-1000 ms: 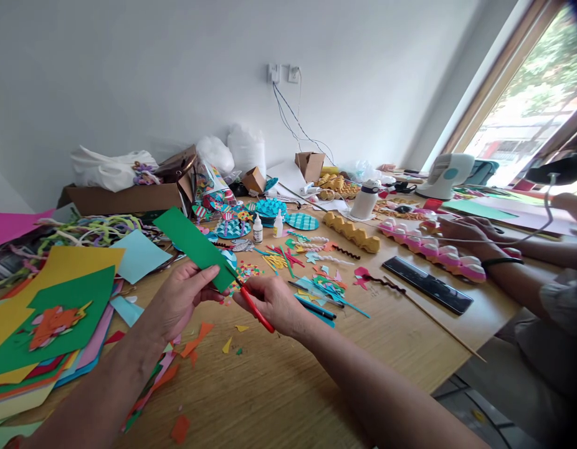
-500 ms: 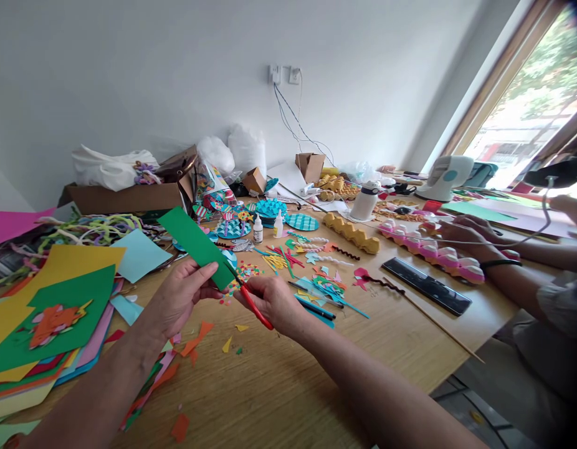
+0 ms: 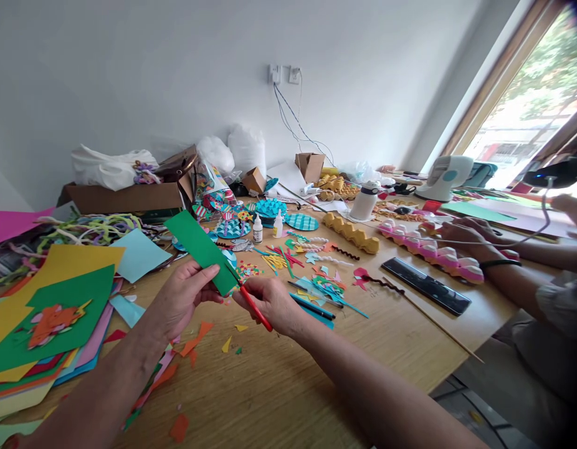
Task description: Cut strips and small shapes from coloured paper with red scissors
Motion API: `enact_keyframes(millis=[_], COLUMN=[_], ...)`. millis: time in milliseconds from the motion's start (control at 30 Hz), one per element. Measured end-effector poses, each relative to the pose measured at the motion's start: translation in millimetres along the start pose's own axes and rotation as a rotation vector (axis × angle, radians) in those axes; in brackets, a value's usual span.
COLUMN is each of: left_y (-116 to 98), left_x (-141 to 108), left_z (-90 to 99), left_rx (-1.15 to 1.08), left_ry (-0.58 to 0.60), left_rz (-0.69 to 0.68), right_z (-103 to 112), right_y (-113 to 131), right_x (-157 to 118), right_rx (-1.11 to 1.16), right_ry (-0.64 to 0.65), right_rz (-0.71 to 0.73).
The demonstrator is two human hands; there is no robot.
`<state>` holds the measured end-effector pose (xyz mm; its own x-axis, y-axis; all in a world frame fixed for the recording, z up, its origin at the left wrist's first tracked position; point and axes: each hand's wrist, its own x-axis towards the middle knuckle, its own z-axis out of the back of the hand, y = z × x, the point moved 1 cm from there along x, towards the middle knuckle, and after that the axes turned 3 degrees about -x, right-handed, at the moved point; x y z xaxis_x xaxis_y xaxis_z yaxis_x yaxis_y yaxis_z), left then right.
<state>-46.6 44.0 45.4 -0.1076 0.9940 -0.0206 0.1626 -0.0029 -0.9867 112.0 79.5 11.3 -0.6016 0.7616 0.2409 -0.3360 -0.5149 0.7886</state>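
A green paper strip [image 3: 197,245] is pinched between the thumb and fingers of my left hand [image 3: 188,296], tilted up toward the back left. My right hand [image 3: 270,304] is closed round the handles of red-handled scissors [image 3: 255,307]. The scissor blades lie at the right edge of the strip, near its lower end. Small round paper bits lie on the table behind the blades. Orange scraps [image 3: 197,340] and small yellow pieces are on the wood below my hands.
Coloured paper sheets [image 3: 83,312] are stacked at left. Two glue bottles [image 3: 257,229], a yellow egg-carton strip [image 3: 351,233], a white bottle [image 3: 364,201] and a black phone [image 3: 426,285] stand or lie beyond. At right, another person's hands [image 3: 466,236] are by a pink-and-white carton strip [image 3: 431,252].
The green strip has shifted slightly right and down in my left hand's grip. My right hand and the scissors have barely moved.
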Motion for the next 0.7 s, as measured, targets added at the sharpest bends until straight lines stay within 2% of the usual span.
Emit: enact_keyframes(millis=[367,700], left_y=[4.4,7.3], left_x=[1.1,4.4], left_z=[-1.2,2.3], left_rx=[-0.027,-0.002], left_ry=[0.042,0.039], left_rz=[0.022,0.038], right_z=[-4.0,-6.0], right_y=[-1.6,-7.8], right_x=[-0.7,1.5], right_rx=[0.08,0.033], right_ry=[-0.014,-0.018], right_rz=[-0.025,-0.029])
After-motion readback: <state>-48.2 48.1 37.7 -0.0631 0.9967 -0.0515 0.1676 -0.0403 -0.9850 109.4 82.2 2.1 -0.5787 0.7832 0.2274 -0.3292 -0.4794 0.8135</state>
